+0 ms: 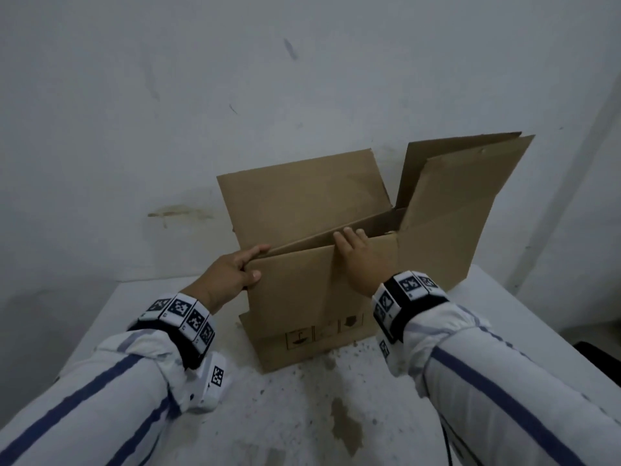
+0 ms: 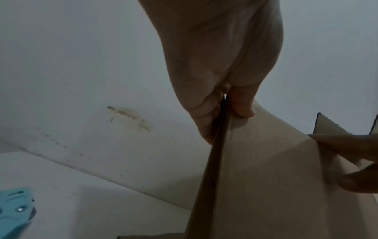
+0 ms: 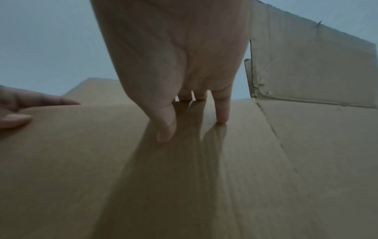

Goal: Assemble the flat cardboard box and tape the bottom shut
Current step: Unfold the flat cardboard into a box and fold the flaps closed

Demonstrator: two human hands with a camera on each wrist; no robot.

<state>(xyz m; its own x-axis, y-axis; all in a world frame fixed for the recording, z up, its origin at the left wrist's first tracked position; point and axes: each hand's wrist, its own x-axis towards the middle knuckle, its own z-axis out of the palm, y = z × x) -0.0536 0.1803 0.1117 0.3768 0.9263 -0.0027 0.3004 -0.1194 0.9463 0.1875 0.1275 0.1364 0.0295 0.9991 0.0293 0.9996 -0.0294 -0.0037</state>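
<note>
the cardboard box (image 1: 316, 290) stands part-opened on the table (image 1: 268, 415). left hand (image 1: 228, 274) pinches its left corner; right hand (image 1: 356, 257) hooks fingers over its near panel's top edge.

We see a white, speckled tabletop (image 1: 302, 415) with a brownish stain near its front edge, pushed against a pale grey wall (image 1: 168, 95) marked by a rusty smear. A light blue plastic object (image 2: 14, 207), cut off by the frame, lies on the tabletop's left side.
</note>
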